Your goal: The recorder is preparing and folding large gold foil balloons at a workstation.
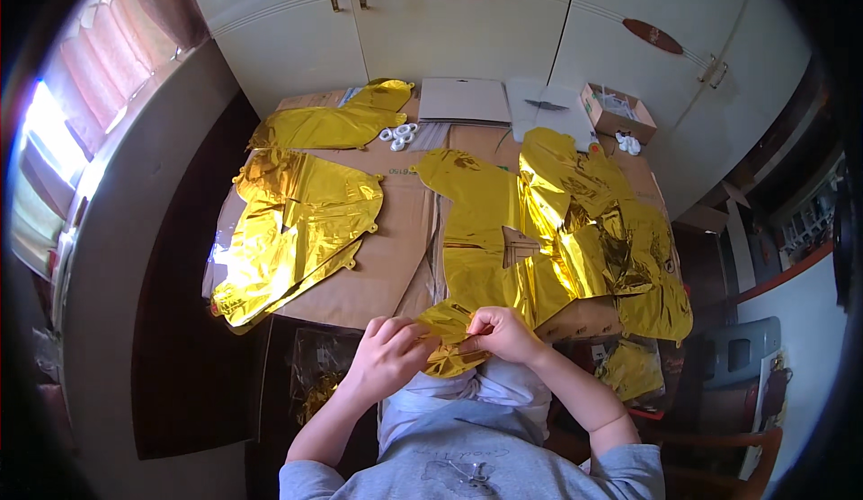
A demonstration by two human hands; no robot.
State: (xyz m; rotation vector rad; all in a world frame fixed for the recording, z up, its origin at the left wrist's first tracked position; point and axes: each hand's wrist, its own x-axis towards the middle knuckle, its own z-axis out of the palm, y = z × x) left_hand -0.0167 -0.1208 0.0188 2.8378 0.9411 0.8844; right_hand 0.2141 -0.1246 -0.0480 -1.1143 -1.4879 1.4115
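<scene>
A flat, uninflated gold foil balloon (476, 230) stretches from the middle of the table down over its front edge to my lap. My left hand (387, 356) is closed on its near end, fingers curled over the foil. Close by on the right, my right hand (505, 334) pinches the same end between thumb and fingers. Exactly what the fingertips grip is partly hidden. More crumpled gold foil (643, 257) adjoins this balloon on the right. Another flat gold foil balloon (310, 217) lies to the left, apart from my hands.
Cardboard (395, 262) covers the table. Along its back are another gold foil balloon (328, 127), white ring-shaped rolls (399, 134), a grey-white flat box (465, 102) and an open carton (634, 125). White cabinets (449, 33) stand behind; a wooden chair (764, 455) is at lower right.
</scene>
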